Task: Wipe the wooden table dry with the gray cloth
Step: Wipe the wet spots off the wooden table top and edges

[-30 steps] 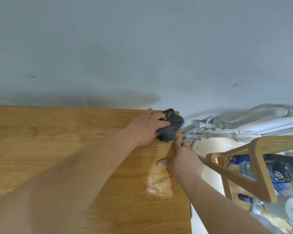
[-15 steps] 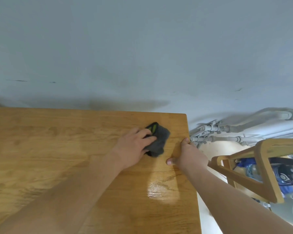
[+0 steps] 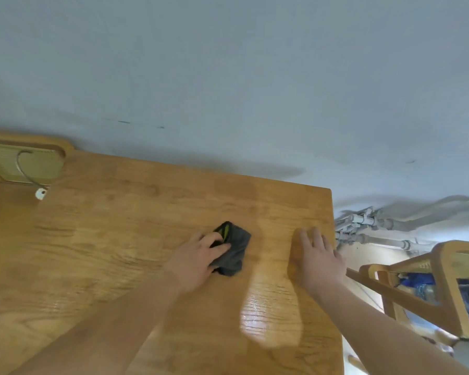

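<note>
- Your left hand (image 3: pixel 194 259) presses the gray cloth (image 3: pixel 232 249) down on the table (image 3: pixel 106 226). The cloth lies bunched just past and to the right of your knuckles, a little right of the middle of the tabletop.
- The fingers (image 3: pixel 220 249) of that hand are curled over the near-left part of the cloth, clamping it against the wood. The rest of the wad sticks out beyond them, with a yellow-green mark showing at its far corner.
- The cloth's long axis runs roughly from near to far, tilted slightly to the left at the far end.
- Your right hand (image 3: pixel 316 255) lies flat on the wood near the right edge of the table, fingers loosely together and holding nothing. It is apart from the cloth, with bare wood between them.
- The relation that matters: a glossy patch (image 3: pixel 271 318) lies nearer to you and to the right of the cloth, between your two forearms. I judge it may be wet, though it could be a light reflection.
- Your left hand has the cloth, so the next stroke probably pulls toward you and rightward.
- Count: one cloth, one table, two hands.
- Off-task: two wooden chairs, one at the far left (image 3: pixel 25 163) and one at the right (image 3: pixel 444 282); a cable with a white plug (image 3: pixel 41 194); gray pipes (image 3: pixel 377 226) along the wall.
</note>
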A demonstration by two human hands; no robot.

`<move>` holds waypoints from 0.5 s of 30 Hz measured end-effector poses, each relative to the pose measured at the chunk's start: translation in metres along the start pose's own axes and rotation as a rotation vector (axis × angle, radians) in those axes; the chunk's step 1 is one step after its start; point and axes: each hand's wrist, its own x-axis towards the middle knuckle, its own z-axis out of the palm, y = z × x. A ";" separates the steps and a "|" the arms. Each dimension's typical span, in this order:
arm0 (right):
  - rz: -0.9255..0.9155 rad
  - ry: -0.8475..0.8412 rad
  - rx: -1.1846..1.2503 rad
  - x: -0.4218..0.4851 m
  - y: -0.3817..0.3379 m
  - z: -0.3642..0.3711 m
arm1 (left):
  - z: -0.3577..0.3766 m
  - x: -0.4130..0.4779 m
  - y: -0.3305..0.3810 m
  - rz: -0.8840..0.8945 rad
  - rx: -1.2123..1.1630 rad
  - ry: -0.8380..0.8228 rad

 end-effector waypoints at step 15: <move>0.399 -0.275 1.498 -0.092 -0.003 0.014 | -0.006 -0.051 0.142 -0.596 -1.694 -0.069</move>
